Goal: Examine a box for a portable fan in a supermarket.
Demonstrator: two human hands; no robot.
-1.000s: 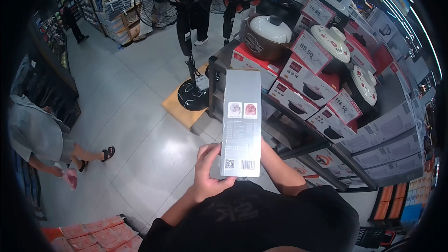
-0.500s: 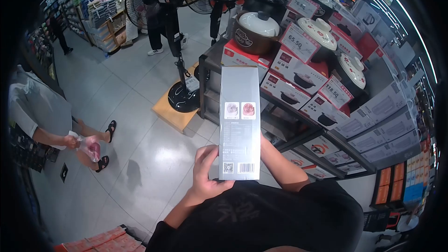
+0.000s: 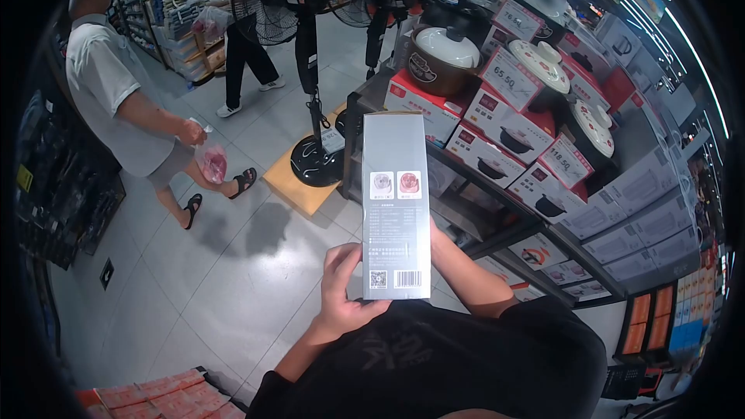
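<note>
A tall grey cardboard box [image 3: 396, 221] stands upright in front of my chest, its printed side facing me. On it are two small product pictures, lines of text, a QR code and a barcode. My left hand [image 3: 341, 287] grips the lower left edge, thumb along the bottom and fingers curled at the side. From the right, my right hand [image 3: 434, 237] reaches behind the box and holds it there; its fingers are hidden.
Shelves at right carry lidded pots [image 3: 446, 58], boxes and price signs [image 3: 512, 74]. Standing fans [image 3: 303, 70] rise from a wooden platform [image 3: 303, 194] ahead. A person [image 3: 109, 85] at left carries a plastic bag [image 3: 211, 163]; another person [image 3: 244, 39] walks behind. Red packages [image 3: 163, 399] sit lower left.
The person at left has walked forward, away from me, with the bag. Another person has moved left behind the fans. My view has shifted slightly; my hands keep their hold on the box.
</note>
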